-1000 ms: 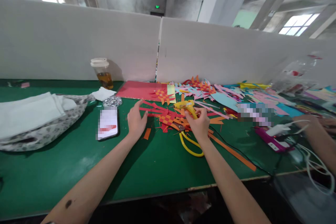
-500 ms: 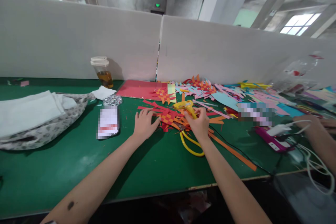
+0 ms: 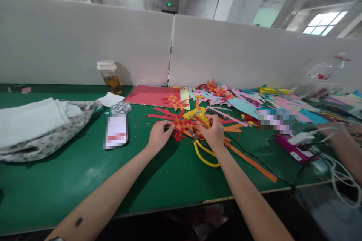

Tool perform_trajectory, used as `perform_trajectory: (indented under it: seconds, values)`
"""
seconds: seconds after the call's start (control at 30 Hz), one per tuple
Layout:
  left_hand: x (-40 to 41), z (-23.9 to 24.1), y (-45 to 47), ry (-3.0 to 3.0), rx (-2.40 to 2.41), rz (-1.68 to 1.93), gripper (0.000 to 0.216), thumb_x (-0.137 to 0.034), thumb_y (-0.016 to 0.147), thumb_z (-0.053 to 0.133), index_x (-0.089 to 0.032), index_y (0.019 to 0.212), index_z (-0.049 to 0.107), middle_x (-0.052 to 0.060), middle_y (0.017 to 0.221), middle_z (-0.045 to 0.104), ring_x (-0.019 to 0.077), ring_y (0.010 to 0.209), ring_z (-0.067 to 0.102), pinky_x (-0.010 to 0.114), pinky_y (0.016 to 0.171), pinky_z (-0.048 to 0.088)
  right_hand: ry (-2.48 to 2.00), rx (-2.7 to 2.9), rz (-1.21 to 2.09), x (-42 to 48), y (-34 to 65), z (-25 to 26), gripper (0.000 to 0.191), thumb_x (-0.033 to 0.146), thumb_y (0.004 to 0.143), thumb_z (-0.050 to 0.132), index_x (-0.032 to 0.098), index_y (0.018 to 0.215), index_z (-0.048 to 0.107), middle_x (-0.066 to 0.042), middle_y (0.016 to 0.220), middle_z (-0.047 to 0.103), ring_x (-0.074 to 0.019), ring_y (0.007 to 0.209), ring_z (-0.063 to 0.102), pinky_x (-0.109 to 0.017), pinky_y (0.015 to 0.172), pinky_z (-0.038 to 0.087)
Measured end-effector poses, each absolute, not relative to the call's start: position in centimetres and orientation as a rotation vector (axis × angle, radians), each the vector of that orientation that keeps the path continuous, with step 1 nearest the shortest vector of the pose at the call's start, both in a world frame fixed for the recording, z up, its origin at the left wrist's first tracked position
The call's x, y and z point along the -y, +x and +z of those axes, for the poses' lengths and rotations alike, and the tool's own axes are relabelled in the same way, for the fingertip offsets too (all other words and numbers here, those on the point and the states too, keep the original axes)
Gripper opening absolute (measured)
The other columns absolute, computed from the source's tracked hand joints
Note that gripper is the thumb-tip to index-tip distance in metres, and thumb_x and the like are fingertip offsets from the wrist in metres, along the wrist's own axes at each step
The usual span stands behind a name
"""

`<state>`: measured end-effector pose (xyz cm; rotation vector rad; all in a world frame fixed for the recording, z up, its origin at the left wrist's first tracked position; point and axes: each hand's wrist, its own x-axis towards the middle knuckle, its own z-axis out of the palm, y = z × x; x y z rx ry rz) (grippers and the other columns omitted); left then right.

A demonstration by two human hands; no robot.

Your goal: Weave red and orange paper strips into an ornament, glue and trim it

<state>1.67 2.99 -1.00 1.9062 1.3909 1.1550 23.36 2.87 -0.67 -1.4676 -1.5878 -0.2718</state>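
Observation:
My right hand (image 3: 212, 132) is wrapped round the handle of a yellow hot glue gun (image 3: 195, 113), whose nozzle points left over a red-and-orange woven paper piece (image 3: 181, 125). With thumb and fingers together, my left hand (image 3: 160, 134) pinches the left edge of that woven piece. Loose red and orange paper strips (image 3: 233, 128) lie around and under it. Scissors with yellow handles (image 3: 204, 160) rest just below, their blades among the strips.
Behind lie a red sheet (image 3: 147, 96), finished woven paper fish (image 3: 175, 101) and pastel paper scraps (image 3: 271, 103). A lidded cup of tea (image 3: 111, 78), a phone (image 3: 116, 131) and a patterned cloth bag (image 3: 56, 139) stand left. At right are a magenta power strip (image 3: 295, 150) and another person's arm (image 3: 342, 145).
My left hand has shifted right and closed its fingers on the woven paper's edge. The glue gun in my right hand has moved slightly left, its nozzle lower over the weave.

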Motion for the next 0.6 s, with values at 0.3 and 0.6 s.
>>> perform_trajectory:
  seconds: [0.3, 0.6]
  values:
    - [-3.8, -2.8, 1.9, 1.607, -1.264, 1.173, 0.023, -0.038, 0.074, 0.055, -0.017, 0.077, 0.065, 0.002, 0.072, 0.065, 0.0148, 0.067, 0.058, 0.024, 0.063, 0.042, -1.467, 1.67, -0.324, -2.9, 23.6, -0.8, 0.021, 0.035, 0.074, 0.056, 0.023, 0.08, 0.04, -0.005, 0.084, 0.063, -0.0224, 0.077, 0.062, -0.031, 0.062, 0.043]
    - [-3.7, -2.5, 2.1, 1.572, -1.26, 1.187, 0.025, -0.039, 0.074, 0.056, -0.017, 0.077, 0.066, 0.002, 0.071, 0.066, 0.0148, 0.066, 0.058, 0.023, 0.062, 0.041, -1.455, 1.685, -0.361, -2.9, 23.6, -0.7, 0.018, 0.033, 0.078, 0.054, 0.023, 0.077, 0.039, -0.005, 0.084, 0.064, -0.0208, 0.075, 0.062, -0.029, 0.06, 0.042]
